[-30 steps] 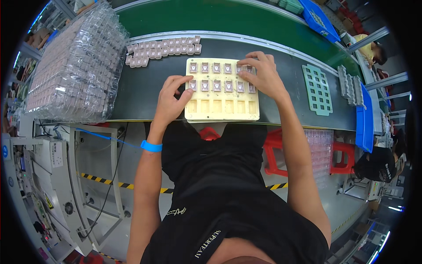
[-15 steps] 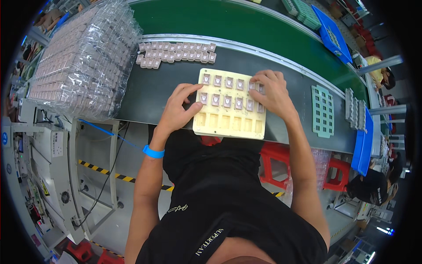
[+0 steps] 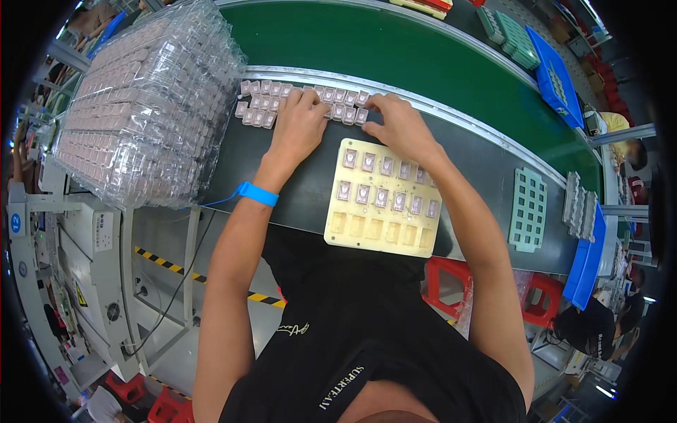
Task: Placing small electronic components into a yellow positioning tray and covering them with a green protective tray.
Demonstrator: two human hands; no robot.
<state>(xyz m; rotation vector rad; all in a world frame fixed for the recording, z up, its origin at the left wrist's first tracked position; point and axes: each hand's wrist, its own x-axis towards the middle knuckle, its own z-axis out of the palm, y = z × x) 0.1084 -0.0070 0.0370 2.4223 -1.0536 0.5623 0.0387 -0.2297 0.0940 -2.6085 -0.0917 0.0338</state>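
Reaching across a dark worktop, a person in a black T-shirt brings both hands to rows of small pinkish pieces just in front of the fingers. The left hand curls its fingers down over the middle of the rows; whether it grasps a piece cannot be told. The right hand spreads thumb and forefinger at the rows' right end, and its grip, too, cannot be made out.

Nearer the body than the hands, below and between them, lies a cream tray, two rows of its pockets filled with like pieces and the nearest row bare; the right forearm covers one corner. A blue band circles the left wrist. Left of that hand rises a tall stack wrapped in clear plastic. Well to the right of the right hand sits a green slotted plate, while a green belt runs beyond both hands.
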